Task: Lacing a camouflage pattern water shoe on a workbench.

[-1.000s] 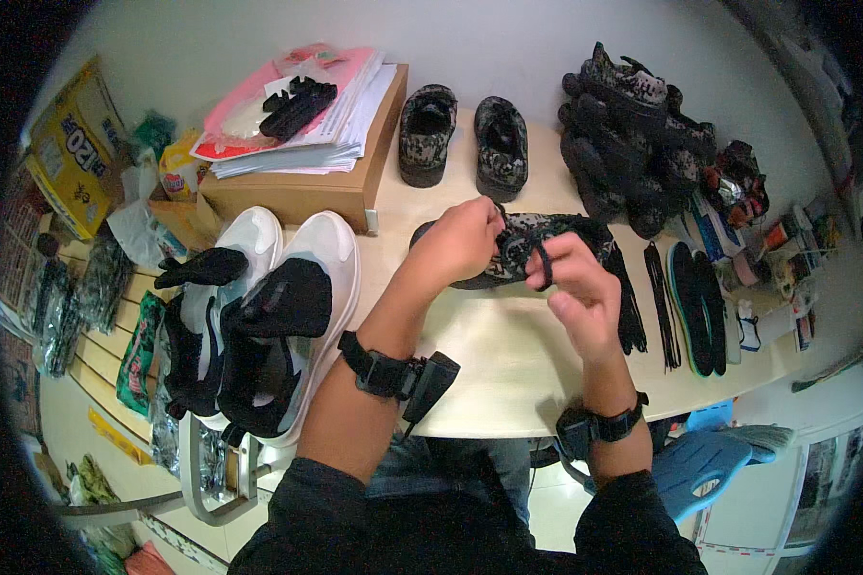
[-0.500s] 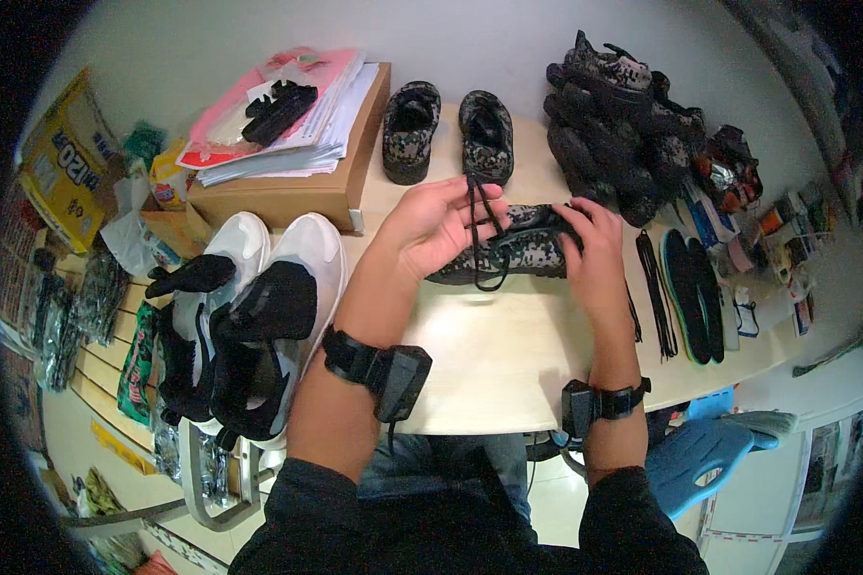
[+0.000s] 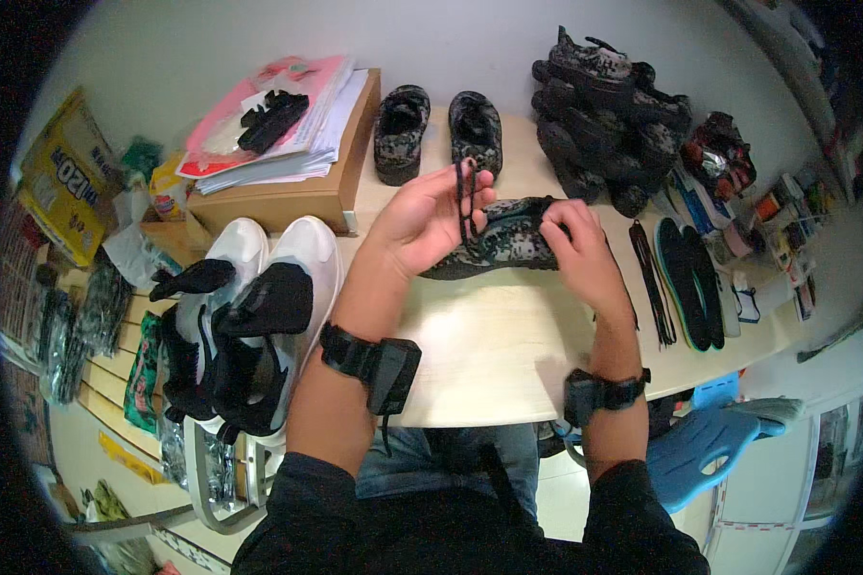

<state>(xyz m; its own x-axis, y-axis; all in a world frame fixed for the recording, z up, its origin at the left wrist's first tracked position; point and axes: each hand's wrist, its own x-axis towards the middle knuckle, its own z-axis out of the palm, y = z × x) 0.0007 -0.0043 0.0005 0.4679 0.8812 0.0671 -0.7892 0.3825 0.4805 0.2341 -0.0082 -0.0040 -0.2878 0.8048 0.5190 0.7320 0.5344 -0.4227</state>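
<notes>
A dark camouflage shoe (image 3: 520, 247) lies sideways across the table in front of me. My left hand (image 3: 422, 225), palm turned up, is closed on a black shoelace (image 3: 465, 206) that runs in a loop down to the shoe's toe end. At the other end of the shoe, my right hand (image 3: 581, 251) has its fingers bent and closed on the edge by the opening. The fingertips of that hand are partly hidden. Just beyond stand two matching camouflage shoes, one at left (image 3: 402, 134) and one at right (image 3: 476, 129).
White-and-black sneakers (image 3: 302, 249) stand at the left, before a cardboard box (image 3: 355, 163) topped with papers. A pile of dark shoes (image 3: 609, 125) rises at the back right. Black laces (image 3: 654, 287) and dark insoles (image 3: 683, 283) lie right of my right hand. A blue chair (image 3: 710, 455) is below.
The lace loop by my left hand has drawn up and narrowed. My right hand's fingers have bent in more tightly at the shoe's edge. The whole view has shifted slightly.
</notes>
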